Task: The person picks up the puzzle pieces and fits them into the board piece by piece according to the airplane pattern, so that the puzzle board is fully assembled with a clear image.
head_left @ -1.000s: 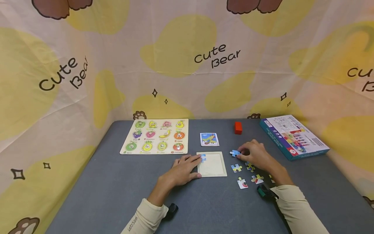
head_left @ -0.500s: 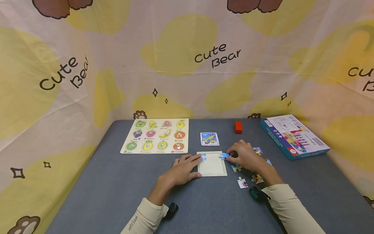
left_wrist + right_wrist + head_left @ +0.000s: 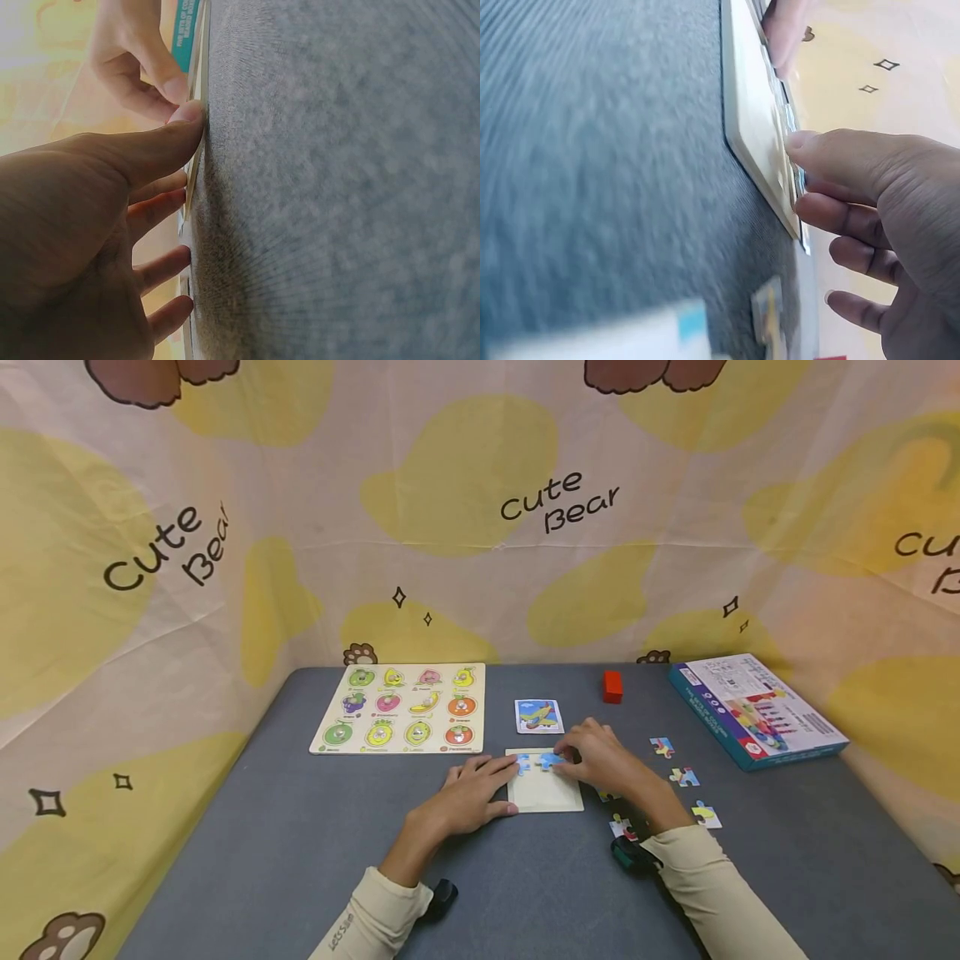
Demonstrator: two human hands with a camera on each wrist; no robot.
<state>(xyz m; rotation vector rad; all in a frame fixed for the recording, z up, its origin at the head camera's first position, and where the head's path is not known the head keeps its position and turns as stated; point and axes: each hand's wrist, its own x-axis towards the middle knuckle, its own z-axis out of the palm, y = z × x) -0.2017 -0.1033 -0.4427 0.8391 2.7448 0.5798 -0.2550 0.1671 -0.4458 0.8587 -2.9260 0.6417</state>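
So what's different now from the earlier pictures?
The right hand moved left, carrying a blue puzzle piece from beside the wooden tray to over it, and still pinches it. The left hand stayed at the tray's left edge; the airplane card and red block stayed put.

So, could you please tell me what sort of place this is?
Probably a cloth-walled play corner or filming set, indoors: a "Cute Bear" cloth hangs behind a grey table on which puzzle pieces lie.
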